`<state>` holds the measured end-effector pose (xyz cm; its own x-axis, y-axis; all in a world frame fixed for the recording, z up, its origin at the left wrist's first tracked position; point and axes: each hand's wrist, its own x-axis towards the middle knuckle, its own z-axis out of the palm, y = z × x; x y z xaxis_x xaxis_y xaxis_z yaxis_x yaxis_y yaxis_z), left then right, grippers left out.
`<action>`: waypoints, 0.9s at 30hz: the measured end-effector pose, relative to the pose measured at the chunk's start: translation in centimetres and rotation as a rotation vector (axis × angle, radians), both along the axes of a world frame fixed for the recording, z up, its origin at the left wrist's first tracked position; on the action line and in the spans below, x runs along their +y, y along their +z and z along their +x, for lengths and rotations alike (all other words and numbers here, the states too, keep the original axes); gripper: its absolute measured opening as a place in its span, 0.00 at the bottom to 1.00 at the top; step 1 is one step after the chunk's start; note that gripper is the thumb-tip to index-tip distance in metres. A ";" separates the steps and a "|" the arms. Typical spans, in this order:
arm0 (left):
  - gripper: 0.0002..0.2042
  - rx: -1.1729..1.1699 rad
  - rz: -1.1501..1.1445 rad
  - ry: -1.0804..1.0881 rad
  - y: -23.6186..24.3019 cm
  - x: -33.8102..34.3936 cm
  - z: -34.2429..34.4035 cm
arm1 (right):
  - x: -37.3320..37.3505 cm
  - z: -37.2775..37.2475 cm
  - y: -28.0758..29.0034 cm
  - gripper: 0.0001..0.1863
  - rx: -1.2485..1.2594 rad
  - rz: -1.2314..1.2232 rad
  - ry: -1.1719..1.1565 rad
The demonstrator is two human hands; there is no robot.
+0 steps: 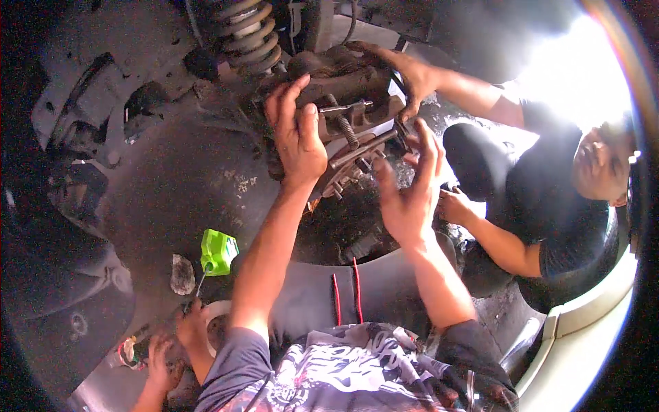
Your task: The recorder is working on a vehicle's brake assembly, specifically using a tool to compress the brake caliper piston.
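Observation:
A rusty brake assembly (343, 79) hangs below a coil spring (247, 34). My left hand (296, 134) wraps the left side of the assembly, its thumb toward a threaded screw (347, 130) with a thin metal crossbar (343, 108). My right hand (412, 185) is raised at the right with its fingers apart. Its fingertips are close to the end of a metal bar (364, 147); whether they touch it is unclear. Below lies a bolted metal part (338, 187). A co-worker's hand (415, 72) grips the assembly's upper right.
The co-worker (563, 185) squats close on the right, a second hand (458, 206) by the knees. At lower left, another person's hands (192, 326) are near a bright green container (218, 252). A pale curved body panel (590, 323) borders the lower right.

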<state>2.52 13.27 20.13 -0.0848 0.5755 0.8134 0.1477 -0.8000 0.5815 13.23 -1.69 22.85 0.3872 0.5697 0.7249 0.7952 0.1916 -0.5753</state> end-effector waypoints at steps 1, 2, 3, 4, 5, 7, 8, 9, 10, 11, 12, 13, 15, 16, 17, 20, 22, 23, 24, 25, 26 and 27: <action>0.18 0.000 -0.005 -0.007 0.2 -0.1 0.2 | -0.3 0.1 0.7 0.35 -0.218 -0.061 0.016; 0.18 -0.023 -0.033 -0.039 0.5 -0.2 0.4 | -0.3 0.3 1.3 0.34 -0.435 -0.123 0.036; 0.18 -0.045 -0.062 -0.069 0.6 -0.4 0.4 | 0.4 0.2 1.5 0.31 -0.554 -0.198 0.071; 0.18 -0.046 -0.059 -0.071 0.6 -0.3 0.5 | 0.8 0.4 1.6 0.31 -0.555 -0.196 0.067; 0.18 -0.050 -0.050 -0.075 0.6 -0.2 0.5 | 1.2 0.5 1.7 0.29 -0.734 -0.234 0.083; 0.18 -0.049 -0.041 -0.074 0.6 -0.1 0.5 | 2.2 0.7 2.1 0.17 -0.938 -0.218 0.106; 0.18 -0.043 -0.041 -0.049 0.6 -0.1 0.4 | 2.8 0.8 2.1 0.17 -0.934 -0.216 0.110; 0.18 -0.036 -0.041 -0.024 0.5 -0.1 0.3 | 3.3 0.8 2.1 0.14 -0.957 -0.223 0.126; 0.18 -0.033 -0.042 -0.024 0.4 0.1 0.3 | 3.8 0.9 2.1 0.11 -0.983 -0.233 0.138; 0.18 -0.049 -0.036 -0.061 0.2 0.2 0.2 | 4.4 1.1 1.4 0.11 -0.929 -0.212 0.166; 0.18 -0.063 -0.030 -0.096 0.0 0.3 0.1 | 4.4 1.1 1.0 0.11 -0.924 -0.213 0.168; 0.18 -0.062 -0.030 -0.089 0.1 0.3 0.0 | 4.4 1.3 0.8 0.13 -0.759 -0.234 0.234; 0.19 -0.041 -0.027 -0.088 0.0 0.0 -0.2 | 4.9 0.7 -0.9 0.16 -0.396 -0.193 0.266; 0.19 -0.044 -0.025 -0.092 0.2 -0.1 0.2 | 5.3 0.7 -2.3 0.14 -0.205 -0.171 0.266; 0.20 -0.077 -0.068 -0.123 0.1 -0.1 0.5 | 5.3 -0.5 -2.6 0.13 0.225 -0.095 0.383; 0.23 -0.092 -0.109 -0.161 -0.1 0.0 0.6 | 6.9 -3.2 -3.1 0.10 0.985 0.273 0.543; 0.19 -0.137 -0.097 -0.217 -0.1 -0.1 0.6 | 7.4 -4.1 -2.4 0.12 1.414 0.304 0.556; 0.19 -0.136 -0.102 -0.216 -0.2 -0.1 0.5 | 7.1 -4.8 -1.4 0.15 1.658 0.229 0.515; 0.19 -0.106 -0.074 -0.168 -0.1 0.1 0.4 | 7.2 -5.0 -1.0 0.14 1.811 0.221 0.587; 0.19 -0.077 -0.044 -0.127 0.1 0.0 0.4 | 7.2 -4.8 -1.1 0.13 1.850 0.231 0.657; 0.19 -0.082 -0.045 -0.136 0.2 -0.1 0.5 | 7.0 -4.5 -1.2 0.12 1.884 0.240 0.727; 0.19 -0.089 -0.081 -0.144 0.4 -0.3 0.6 | 6.5 -4.2 -1.2 0.12 1.876 0.246 0.721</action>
